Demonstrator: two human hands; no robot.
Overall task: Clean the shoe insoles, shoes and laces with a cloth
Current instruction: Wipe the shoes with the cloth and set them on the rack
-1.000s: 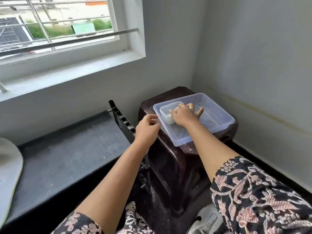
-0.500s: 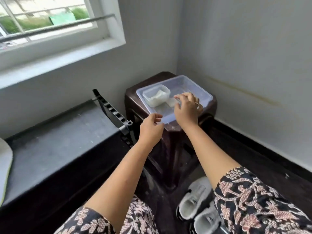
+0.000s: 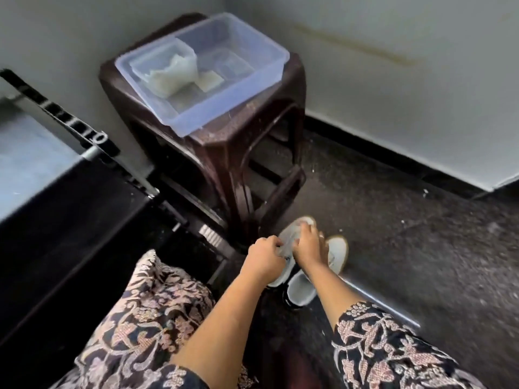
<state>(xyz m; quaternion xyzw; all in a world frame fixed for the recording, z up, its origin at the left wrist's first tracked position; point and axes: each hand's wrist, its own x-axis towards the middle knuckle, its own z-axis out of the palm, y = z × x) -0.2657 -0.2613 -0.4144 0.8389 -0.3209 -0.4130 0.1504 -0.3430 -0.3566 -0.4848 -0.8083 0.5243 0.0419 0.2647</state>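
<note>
Two white shoes stand side by side on the dark floor in front of the stool. Both of my hands are down at the left shoe. My left hand has its fingers curled on that shoe's near side, around the laces. My right hand lies over its top, fingers pointing toward the toe; blur hides its grip. The right shoe sits beside it, partly behind my right wrist. A white cloth lies in a small clear container inside the clear plastic tub.
The tub rests on a dark brown plastic stool in the corner. A black bench with a slotted black rail runs along the left. Grey walls close the back and right. Open dark floor lies to the right.
Both hands have left the tub on the stool and dropped to the shoes on the floor. The view has tilted down, so the window is out of sight.
</note>
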